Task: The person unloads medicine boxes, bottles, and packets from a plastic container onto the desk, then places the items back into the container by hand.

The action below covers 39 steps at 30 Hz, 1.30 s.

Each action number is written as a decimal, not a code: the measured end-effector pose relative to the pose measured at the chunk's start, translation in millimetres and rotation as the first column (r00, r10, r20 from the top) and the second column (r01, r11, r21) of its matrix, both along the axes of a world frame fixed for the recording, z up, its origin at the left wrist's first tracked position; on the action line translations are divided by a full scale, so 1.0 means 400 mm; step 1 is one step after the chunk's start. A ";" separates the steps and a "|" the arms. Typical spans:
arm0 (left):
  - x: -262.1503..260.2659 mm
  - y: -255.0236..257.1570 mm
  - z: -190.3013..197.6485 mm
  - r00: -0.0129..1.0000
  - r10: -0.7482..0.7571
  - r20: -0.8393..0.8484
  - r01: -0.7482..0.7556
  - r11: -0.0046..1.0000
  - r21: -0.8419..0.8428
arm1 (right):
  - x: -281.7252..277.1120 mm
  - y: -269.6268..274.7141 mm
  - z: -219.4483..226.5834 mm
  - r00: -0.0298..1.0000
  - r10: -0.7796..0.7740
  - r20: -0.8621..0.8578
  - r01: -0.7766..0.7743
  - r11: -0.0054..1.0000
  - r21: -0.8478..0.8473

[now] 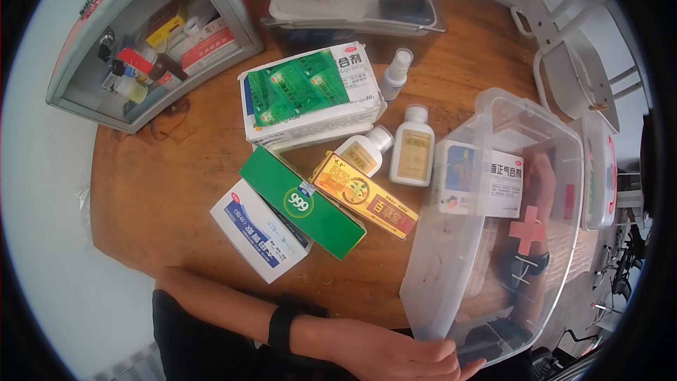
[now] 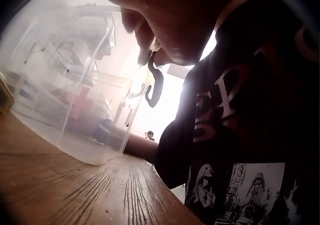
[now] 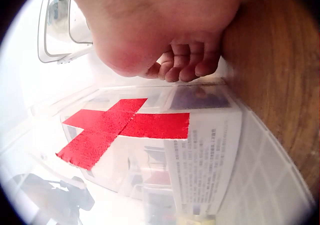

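Note:
A clear plastic box [image 1: 458, 240] with a red cross [image 3: 125, 127] on its right side stands on the table's right part. At its near end my left hand [image 1: 395, 349] holds the rim, thumb and fingers about the edge. Close to that hand, a dark hook-shaped piece [image 2: 156, 85] hangs in the left wrist view. My right hand [image 3: 170, 40] lies along the outside of the box's far right side, its fingers loosely bent at the wall. Through the plastic shows a white medicine box [image 1: 493, 180] in the far part.
On the table lie a green box [image 1: 300, 204], a yellow box [image 1: 367, 194], a blue-and-white box [image 1: 257, 233], white bottles [image 1: 412, 148], a spray bottle [image 1: 397, 74], and green sachets [image 1: 300, 85] on a carton. A medicine cabinet [image 1: 247, 35] and another container [image 1: 352, 25] stand behind.

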State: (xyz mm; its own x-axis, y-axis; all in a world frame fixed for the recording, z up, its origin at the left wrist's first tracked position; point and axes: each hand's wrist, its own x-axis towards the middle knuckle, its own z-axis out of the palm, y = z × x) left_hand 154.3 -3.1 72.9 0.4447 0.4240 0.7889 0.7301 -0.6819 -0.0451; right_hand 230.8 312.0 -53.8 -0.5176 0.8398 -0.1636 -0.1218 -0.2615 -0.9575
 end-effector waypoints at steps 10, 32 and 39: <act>0.036 -0.019 -0.031 1.000 0.018 0.005 -0.018 1.000 -0.003 | 0.097 -0.048 -0.013 0.999 -0.028 0.032 0.028 1.000 0.002; -0.262 0.002 0.105 0.882 0.352 -0.314 -0.448 0.414 -0.793 | 0.215 -0.043 0.110 0.994 -0.074 0.080 0.061 0.986 0.155; -0.252 -0.008 0.093 0.853 0.331 -0.402 -0.517 0.438 -0.735 | 0.239 -0.028 0.089 0.995 -0.067 0.068 0.059 0.992 0.116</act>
